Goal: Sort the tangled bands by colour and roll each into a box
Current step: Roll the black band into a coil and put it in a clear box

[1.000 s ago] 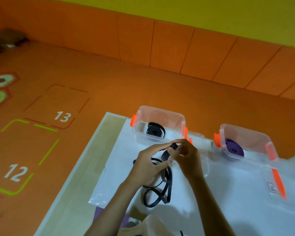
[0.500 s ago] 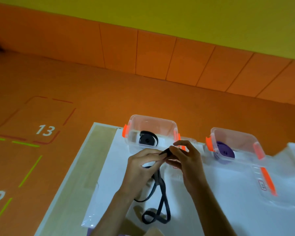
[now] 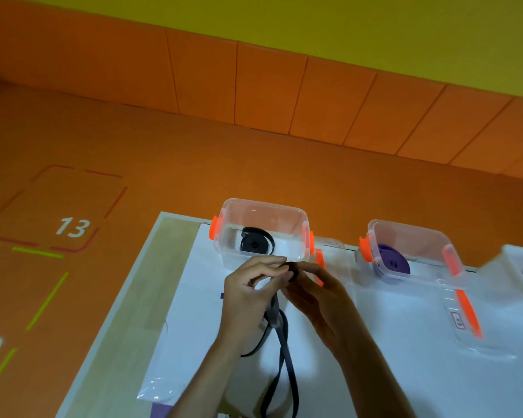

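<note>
band roll (image 3: 293, 271) thicker — just beside box (image 3: 263, 204)

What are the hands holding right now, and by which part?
Left hand and right hand both pinch the black band at its small rolled-up end; the rest trails loose below.

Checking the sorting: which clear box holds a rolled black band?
The left clear plastic box with orange clips, black roll inside; the right clear box holds a purple roll.

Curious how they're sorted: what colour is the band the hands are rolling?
Black. The band shows best in the head view, hanging below the fingers.
</note>
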Demonstrator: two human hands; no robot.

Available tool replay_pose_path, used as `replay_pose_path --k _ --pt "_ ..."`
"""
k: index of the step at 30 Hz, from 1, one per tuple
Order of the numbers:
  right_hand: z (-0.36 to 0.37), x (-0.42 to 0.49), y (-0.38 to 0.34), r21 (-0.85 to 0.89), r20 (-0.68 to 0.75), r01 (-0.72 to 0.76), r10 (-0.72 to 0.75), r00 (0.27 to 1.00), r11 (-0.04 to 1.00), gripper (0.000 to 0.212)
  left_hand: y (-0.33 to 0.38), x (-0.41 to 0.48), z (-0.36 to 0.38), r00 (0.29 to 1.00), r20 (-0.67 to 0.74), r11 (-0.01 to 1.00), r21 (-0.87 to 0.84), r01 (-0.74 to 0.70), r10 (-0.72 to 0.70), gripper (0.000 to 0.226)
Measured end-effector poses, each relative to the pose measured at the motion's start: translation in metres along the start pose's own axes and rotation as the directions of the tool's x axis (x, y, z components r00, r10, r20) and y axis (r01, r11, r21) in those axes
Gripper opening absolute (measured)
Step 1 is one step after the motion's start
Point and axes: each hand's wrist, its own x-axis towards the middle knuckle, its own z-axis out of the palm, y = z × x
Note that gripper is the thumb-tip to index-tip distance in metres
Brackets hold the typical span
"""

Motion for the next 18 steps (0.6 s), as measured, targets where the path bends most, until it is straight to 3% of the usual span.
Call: replay_pose_path --k 5,10,14,18 --pt "0.0 -0.001 -0.002 -0.064 -0.02 0.007 -0.009 1.0 0.998 0.022 0.003 0.001 0.003 0.998 0.043 0.993 0.106 -0.044 0.04 0.021" --pt "-0.012 -0.001 -0.021 -0.265 0.095 0.122 -0.1 0.99 0.956 0.021 0.011 0.0 0.015 0.994 0.095 0.976 0.208 -0.072 0.053 0.035" --pt "-0.024 0.003 -0.042 -0.447 0.101 0.179 -0.15 0.984 0.877 0.011 0.02 -0.008 0.035 0.994 0.019 0.959 0.26 -0.112 0.11 0.034" --pt "-0.039 0.002 -0.057 -0.417 0.197 0.291 -0.227 0.954 0.861 0.009 0.026 -0.014 0.056 0.993 -0.094 0.985 0.164 -0.059 0.076 0.024"
